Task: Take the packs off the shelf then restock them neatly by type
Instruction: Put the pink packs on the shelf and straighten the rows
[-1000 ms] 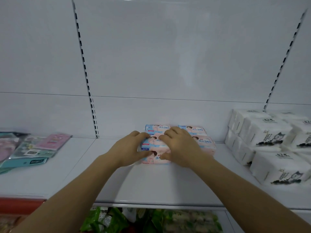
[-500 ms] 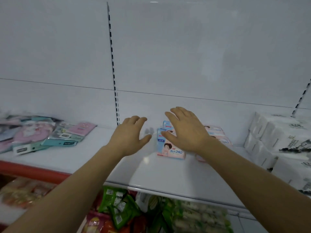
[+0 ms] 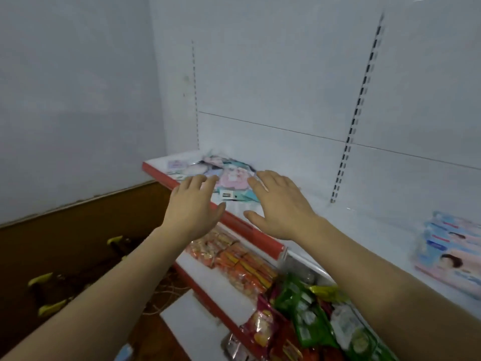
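Observation:
A loose pile of flat pink and teal packs (image 3: 229,175) lies at the left end of the white shelf (image 3: 346,225). My left hand (image 3: 194,207) hovers over the shelf's red front edge, fingers spread, just short of the pile. My right hand (image 3: 279,204) is stretched out beside it, fingers straight, above the shelf to the right of the pile. Neither hand holds anything. A stack of pink and blue wipe packs (image 3: 453,254) sits at the far right of the shelf.
Below the shelf a lower shelf carries orange snack packs (image 3: 234,259), green bags (image 3: 304,303) and red bags (image 3: 263,324). A white wall (image 3: 78,100) closes the left side. The brown floor (image 3: 65,256) has yellow marks.
My view has swung left. Both hands left the pink and blue wipe packs and moved left along the shelf to the flat pack pile, fingers now spread.

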